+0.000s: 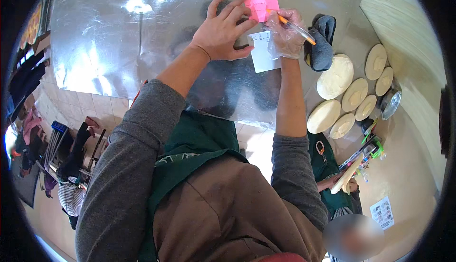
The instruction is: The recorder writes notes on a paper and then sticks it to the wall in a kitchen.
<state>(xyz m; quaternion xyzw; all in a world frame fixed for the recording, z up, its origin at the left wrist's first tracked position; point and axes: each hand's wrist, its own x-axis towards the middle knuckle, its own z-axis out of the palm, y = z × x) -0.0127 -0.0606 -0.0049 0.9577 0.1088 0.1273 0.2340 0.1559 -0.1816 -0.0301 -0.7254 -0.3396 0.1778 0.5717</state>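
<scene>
My right hand (285, 30), in a clear plastic glove, grips an orange ballpoint pen (297, 30). The pen's tip is at a pink sticky note (263, 3) that bears handwriting. My bare left hand (228, 30) is spread with its fingers apart, its fingertips along the left edge of the pink note. Just below the note lies a white slip of paper (263, 53), also with writing, partly hidden under the gloved hand. Both papers are on a shiny metal tabletop (107, 41).
Right of my gloved hand is a folded grey cloth item (322, 42). Several pale dough discs (335, 76) lie beyond it, near a metal bowl (390, 104). At lower right a co-worker (336, 190) in a green apron holds flat dough pieces (347, 176). More people (71, 194) are at far left.
</scene>
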